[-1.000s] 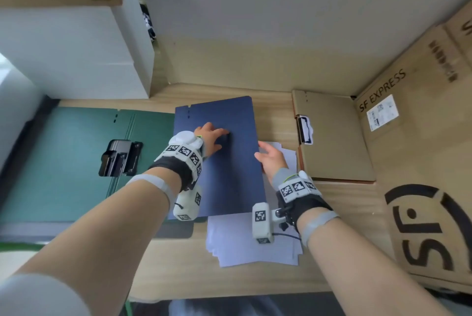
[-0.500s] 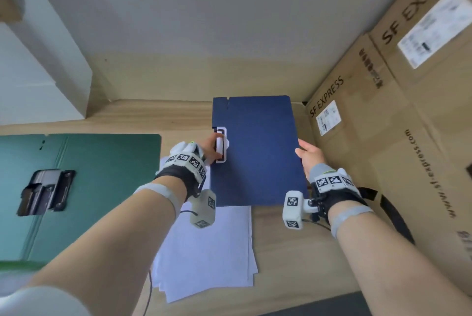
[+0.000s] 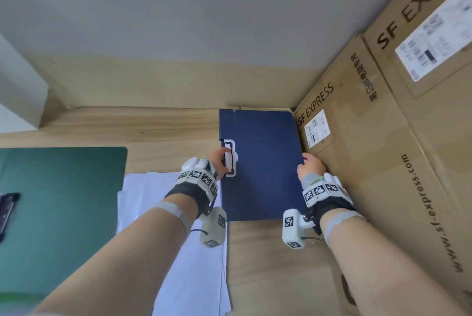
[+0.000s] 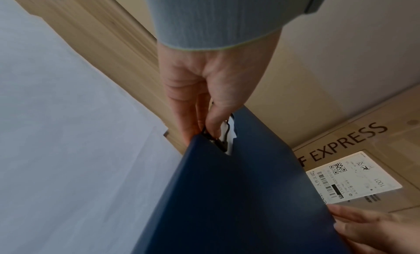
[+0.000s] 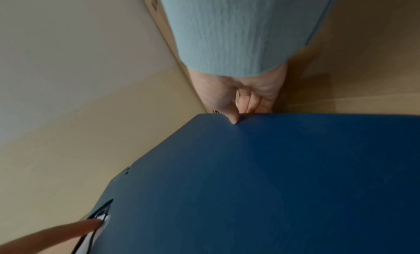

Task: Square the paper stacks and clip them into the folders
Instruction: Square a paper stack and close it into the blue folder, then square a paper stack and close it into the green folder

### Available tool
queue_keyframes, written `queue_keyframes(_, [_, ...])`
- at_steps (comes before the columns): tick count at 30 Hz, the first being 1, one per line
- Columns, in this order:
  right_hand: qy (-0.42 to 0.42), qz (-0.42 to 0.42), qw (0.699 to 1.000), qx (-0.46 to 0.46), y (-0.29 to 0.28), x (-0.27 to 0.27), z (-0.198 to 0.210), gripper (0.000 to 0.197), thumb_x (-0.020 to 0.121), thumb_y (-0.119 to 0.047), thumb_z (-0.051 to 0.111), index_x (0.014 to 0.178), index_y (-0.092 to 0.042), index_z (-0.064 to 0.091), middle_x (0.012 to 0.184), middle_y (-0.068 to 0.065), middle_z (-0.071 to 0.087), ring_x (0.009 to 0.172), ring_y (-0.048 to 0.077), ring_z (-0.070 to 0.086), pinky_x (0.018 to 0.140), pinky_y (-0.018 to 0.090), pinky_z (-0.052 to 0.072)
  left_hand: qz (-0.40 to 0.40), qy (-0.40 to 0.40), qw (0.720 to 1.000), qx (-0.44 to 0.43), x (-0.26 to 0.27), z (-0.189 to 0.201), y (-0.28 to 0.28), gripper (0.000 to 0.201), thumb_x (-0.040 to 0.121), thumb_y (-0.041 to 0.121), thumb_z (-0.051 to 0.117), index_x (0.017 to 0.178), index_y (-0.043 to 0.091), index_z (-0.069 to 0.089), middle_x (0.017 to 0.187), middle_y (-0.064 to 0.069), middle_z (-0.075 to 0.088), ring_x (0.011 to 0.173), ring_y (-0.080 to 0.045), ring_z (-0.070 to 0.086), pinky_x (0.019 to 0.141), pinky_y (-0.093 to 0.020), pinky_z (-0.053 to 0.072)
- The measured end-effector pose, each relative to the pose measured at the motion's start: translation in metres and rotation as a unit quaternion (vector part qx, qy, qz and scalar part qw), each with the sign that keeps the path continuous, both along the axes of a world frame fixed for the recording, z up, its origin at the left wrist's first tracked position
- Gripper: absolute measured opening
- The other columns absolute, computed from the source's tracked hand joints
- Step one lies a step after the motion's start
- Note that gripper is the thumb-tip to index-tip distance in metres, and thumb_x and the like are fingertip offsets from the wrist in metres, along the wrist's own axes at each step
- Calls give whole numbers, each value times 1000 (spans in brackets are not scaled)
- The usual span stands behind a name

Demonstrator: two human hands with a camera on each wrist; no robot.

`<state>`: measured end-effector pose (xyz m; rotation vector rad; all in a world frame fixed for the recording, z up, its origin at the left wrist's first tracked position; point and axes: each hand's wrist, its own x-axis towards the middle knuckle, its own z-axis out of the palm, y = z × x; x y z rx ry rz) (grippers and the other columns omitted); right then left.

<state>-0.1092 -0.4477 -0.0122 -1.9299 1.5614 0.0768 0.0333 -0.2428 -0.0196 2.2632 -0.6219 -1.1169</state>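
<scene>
A closed dark blue folder (image 3: 263, 162) lies at the back right of the wooden desk, its right edge against the cardboard boxes. My left hand (image 3: 219, 160) pinches its left edge at the white-and-black clip (image 3: 229, 160); the left wrist view shows my thumb and fingers on the clip wire (image 4: 223, 142). My right hand (image 3: 310, 167) pinches the folder's right edge, thumb on top (image 5: 234, 119). A loose, uneven stack of white paper (image 3: 178, 252) lies left of the folder, under my left forearm. An open green folder (image 3: 63, 213) with a black clip (image 3: 7, 211) lies at the far left.
Large SF Express cardboard boxes (image 3: 383, 175) wall off the right side. A white box (image 3: 18, 91) stands at the back left. A thin tan strip (image 3: 255, 108) shows behind the blue folder's far edge. Bare desk (image 3: 268, 264) shows in front of the blue folder.
Both hands carried the blue folder rightward off the paper stack to beside the cardboard boxes, covering the tan folder. My left hand shifted from its cover to the clip edge.
</scene>
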Motion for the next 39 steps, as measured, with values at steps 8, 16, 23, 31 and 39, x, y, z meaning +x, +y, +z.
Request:
queue_keyframes(8, [24,30,999,-14,-10,15,-9,59,89,-3,47,145,-18,32,142,12,46,125,35,49,101,38,42,14,0,1000,5,3,-8,-23,59,85,1,51,138,26,39,122,-12,63,106,-32,64,80,-31,52])
queue_keyframes(16, [45,82,996,-1,-13,15,-7,59,91,-4,46,145,-23,32,146,7,43,123,32,52,92,33,46,12,-59,998,26,8,-8,-44,58,87,9,59,141,17,41,140,-13,48,127,-29,50,105,-33,39])
queue_keyframes(23, [34,90,995,-17,-7,10,-9,57,91,0,39,143,-25,37,158,-5,16,121,28,53,77,23,44,7,-79,995,55,11,2,-48,37,90,8,48,125,19,49,87,0,58,89,-20,52,75,-23,47])
queue_keyframes(31, [37,107,994,6,12,15,-6,51,93,-5,41,141,-23,41,154,1,31,126,29,49,86,27,44,42,-83,995,27,1,2,-50,47,89,5,55,134,13,47,139,-14,46,124,-32,49,100,-32,41])
queue_keyframes(39, [32,91,995,38,34,20,-4,49,93,-9,43,139,-24,42,142,9,47,114,32,57,78,26,42,6,-41,999,25,4,12,-39,45,89,9,56,134,12,49,136,-12,54,125,-27,52,104,-31,40])
